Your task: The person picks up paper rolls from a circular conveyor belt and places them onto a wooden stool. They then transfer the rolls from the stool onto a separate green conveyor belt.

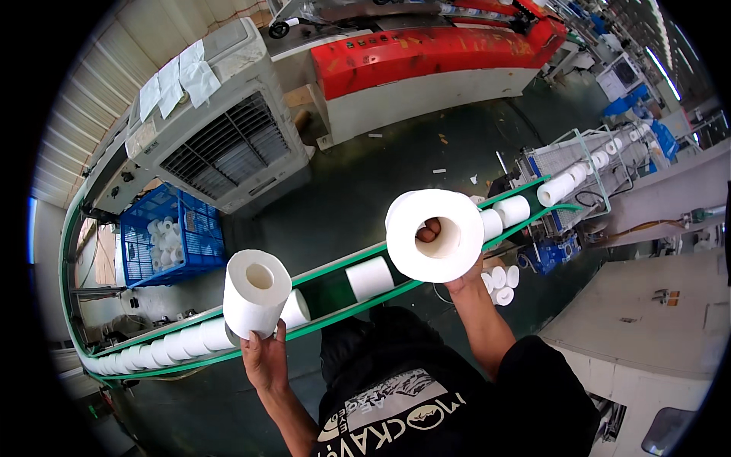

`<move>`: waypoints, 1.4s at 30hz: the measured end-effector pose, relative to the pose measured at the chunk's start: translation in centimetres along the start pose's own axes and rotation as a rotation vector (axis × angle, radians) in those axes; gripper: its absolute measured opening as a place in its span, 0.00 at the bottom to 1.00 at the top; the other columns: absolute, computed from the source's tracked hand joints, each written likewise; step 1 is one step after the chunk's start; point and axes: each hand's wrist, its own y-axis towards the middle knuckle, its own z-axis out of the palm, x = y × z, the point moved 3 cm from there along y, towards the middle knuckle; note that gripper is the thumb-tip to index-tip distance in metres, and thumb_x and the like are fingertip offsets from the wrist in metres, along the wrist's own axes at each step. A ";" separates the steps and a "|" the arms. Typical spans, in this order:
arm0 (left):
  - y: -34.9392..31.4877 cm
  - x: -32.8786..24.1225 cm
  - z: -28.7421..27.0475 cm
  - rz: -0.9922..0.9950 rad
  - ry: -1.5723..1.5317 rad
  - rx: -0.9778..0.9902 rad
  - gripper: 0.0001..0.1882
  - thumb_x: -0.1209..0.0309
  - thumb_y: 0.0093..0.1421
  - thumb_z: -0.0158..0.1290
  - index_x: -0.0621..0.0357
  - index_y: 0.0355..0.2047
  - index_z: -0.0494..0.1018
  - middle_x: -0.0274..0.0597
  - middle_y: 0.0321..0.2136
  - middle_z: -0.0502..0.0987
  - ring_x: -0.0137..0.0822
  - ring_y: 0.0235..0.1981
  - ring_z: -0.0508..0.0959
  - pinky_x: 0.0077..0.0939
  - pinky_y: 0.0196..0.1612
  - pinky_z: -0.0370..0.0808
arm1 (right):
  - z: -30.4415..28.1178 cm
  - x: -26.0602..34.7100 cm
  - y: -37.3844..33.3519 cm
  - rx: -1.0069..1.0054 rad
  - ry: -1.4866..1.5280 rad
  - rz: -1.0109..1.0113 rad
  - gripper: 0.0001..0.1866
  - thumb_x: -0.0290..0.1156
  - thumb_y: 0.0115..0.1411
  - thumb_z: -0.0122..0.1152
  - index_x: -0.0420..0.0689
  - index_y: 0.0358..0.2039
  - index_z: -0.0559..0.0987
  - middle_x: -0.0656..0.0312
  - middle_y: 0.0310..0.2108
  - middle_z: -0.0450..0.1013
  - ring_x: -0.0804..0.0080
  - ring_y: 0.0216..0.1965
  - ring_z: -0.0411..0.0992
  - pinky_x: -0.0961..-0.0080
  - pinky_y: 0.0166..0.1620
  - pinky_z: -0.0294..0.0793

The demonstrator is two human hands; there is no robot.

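Note:
My left hand point(264, 359) grips a white toilet paper roll point(247, 301) from below, its cardboard-free core tilted up toward me. My right hand point(463, 283) holds another toilet paper roll point(407, 247), raised closer to me, with fingertips showing inside its core. Most of the right hand is hidden behind that roll. Both rolls are above a green-railed conveyor point(324, 305). On the belt between my hands lies a single roll point(369, 279), and a row of rolls point(177, 344) lines up to the left.
A blue crate point(202, 221) with several rolls stands beyond the conveyor, beside a grey air cooler point(228, 145). More rolls point(512, 209) come along the conveyor from the right. Several rolls point(500, 282) are stacked below it. A red machine point(426, 57) stands at the back.

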 end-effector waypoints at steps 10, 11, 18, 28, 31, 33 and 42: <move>-0.3 -0.1 -0.3 -0.013 0.040 -0.037 0.34 0.67 0.62 0.60 0.58 0.65 0.58 0.45 0.62 0.65 0.44 0.63 0.65 0.47 0.63 0.66 | -0.4 -0.9 0.1 -0.004 -0.085 0.042 0.41 0.37 0.54 0.71 0.36 0.63 0.63 0.50 0.52 0.72 0.58 0.55 0.72 0.61 0.62 0.70; -0.4 -0.2 -0.3 -0.010 0.042 -0.047 0.34 0.66 0.62 0.60 0.58 0.65 0.58 0.45 0.62 0.65 0.44 0.63 0.65 0.47 0.63 0.66 | 0.2 -1.2 0.4 -0.012 -0.031 0.051 0.44 0.31 0.54 0.71 0.35 0.66 0.58 0.48 0.51 0.73 0.57 0.54 0.72 0.63 0.60 0.73; -0.4 -0.2 -0.7 -0.016 0.036 -0.051 0.35 0.66 0.61 0.61 0.58 0.65 0.58 0.45 0.61 0.66 0.44 0.63 0.66 0.47 0.63 0.65 | 0.4 -2.1 0.9 0.037 0.013 0.073 0.48 0.26 0.55 0.70 0.33 0.70 0.50 0.45 0.57 0.68 0.56 0.57 0.72 0.62 0.60 0.74; -0.6 0.2 0.1 -0.011 0.037 -0.031 0.38 0.65 0.59 0.63 0.57 0.65 0.58 0.44 0.63 0.65 0.44 0.64 0.65 0.48 0.64 0.64 | 0.8 -2.5 0.7 -0.078 -0.287 0.055 0.44 0.35 0.61 0.64 0.33 0.69 0.51 0.46 0.55 0.69 0.57 0.57 0.70 0.63 0.61 0.69; -0.5 0.9 0.8 -0.053 -0.063 0.012 0.39 0.64 0.57 0.65 0.54 0.65 0.59 0.42 0.63 0.65 0.44 0.64 0.64 0.47 0.63 0.64 | 0.8 -2.3 0.5 -0.080 -0.274 0.071 0.45 0.34 0.61 0.65 0.34 0.70 0.51 0.46 0.61 0.63 0.55 0.61 0.65 0.59 0.65 0.64; -0.5 1.6 0.6 -0.107 -0.208 0.056 0.40 0.64 0.55 0.67 0.51 0.65 0.60 0.41 0.62 0.65 0.43 0.64 0.63 0.45 0.62 0.65 | 1.4 -2.5 0.5 -0.045 -0.315 0.038 0.41 0.38 0.64 0.60 0.33 0.69 0.53 0.47 0.49 0.74 0.61 0.51 0.74 0.68 0.57 0.74; -0.7 4.6 4.8 -0.208 -0.889 0.313 0.40 0.57 0.45 0.73 0.45 0.58 0.69 0.34 0.55 0.69 0.39 0.53 0.65 0.38 0.60 0.63 | -0.9 -1.6 -1.5 -0.020 -0.261 0.053 0.43 0.33 0.60 0.65 0.32 0.69 0.53 0.45 0.56 0.71 0.57 0.57 0.72 0.61 0.61 0.71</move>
